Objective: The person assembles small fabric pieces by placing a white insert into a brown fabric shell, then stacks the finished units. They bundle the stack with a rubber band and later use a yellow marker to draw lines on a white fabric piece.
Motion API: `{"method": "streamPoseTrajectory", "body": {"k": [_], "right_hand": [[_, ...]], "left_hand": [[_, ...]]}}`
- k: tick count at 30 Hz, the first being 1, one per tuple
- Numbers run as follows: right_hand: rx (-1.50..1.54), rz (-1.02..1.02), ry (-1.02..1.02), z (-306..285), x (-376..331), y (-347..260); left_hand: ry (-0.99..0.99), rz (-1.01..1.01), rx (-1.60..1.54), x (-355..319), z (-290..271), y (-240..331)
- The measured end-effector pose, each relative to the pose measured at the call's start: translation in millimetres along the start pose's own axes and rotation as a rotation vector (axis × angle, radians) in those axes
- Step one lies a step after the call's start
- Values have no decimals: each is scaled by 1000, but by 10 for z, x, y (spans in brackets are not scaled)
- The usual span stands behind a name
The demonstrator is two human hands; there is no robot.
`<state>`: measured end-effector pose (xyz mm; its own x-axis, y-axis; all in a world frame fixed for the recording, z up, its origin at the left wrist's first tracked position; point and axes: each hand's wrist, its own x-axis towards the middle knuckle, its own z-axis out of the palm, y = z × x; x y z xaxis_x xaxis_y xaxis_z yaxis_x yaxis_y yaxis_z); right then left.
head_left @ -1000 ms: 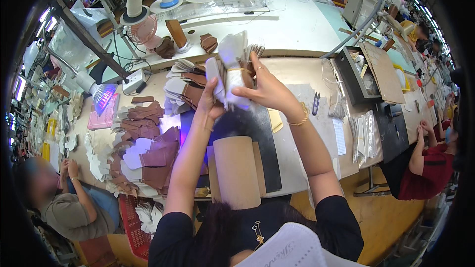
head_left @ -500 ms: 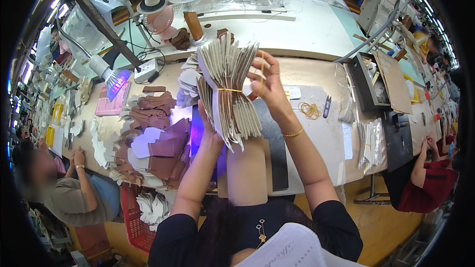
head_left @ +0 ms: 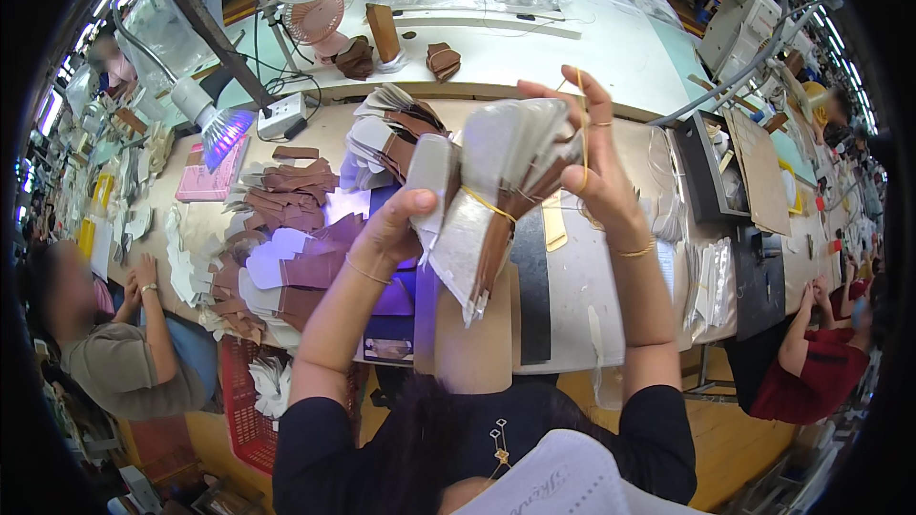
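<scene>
Left hand [head_left: 396,229] has its fingers clamped round the lower left edge of a thick fanned bundle of flat cream-and-brown cut leather pieces [head_left: 487,195], held up in the air above the bench, near chest height. Right hand [head_left: 582,148] grips the bundle's upper right side, with a thin yellow rubber band [head_left: 580,114] stretched over its raised fingers; a second yellow band loop [head_left: 489,205] crosses the bundle's waist. My read: stack is light, each piece thin and floppy but stiff enough as a pack; the pieces look smooth, so they will likely slide and splay if squeezed off-centre. Best hold is at the banded waist, thumb against fingers, not at the loose fanned ends. Below is a pale worn wooden workbench [head_left: 611,277] crowded with loose brown and white cut pieces [head_left: 277,219], a dark strip mat, and a purple-lit lamp [head_left: 224,124] on the left. Busy workshop: white sewing table behind with thread cones and a small pink fan [head_left: 315,19], seated people at both sides, wooden floor.
</scene>
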<state>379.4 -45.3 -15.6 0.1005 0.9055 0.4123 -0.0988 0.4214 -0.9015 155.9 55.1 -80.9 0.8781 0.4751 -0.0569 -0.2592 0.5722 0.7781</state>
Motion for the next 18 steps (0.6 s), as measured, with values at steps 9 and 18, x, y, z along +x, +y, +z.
{"method": "streamPoseTrajectory", "body": {"k": [9, 18], "right_hand": [[-908, -88, -676, 211, 501, -607], [-763, 178, -1060, 756, 942, -436]], "left_hand": [[-81, -72, 705, 65, 474, 440], [-175, 75, 930, 122, 264, 279]]}}
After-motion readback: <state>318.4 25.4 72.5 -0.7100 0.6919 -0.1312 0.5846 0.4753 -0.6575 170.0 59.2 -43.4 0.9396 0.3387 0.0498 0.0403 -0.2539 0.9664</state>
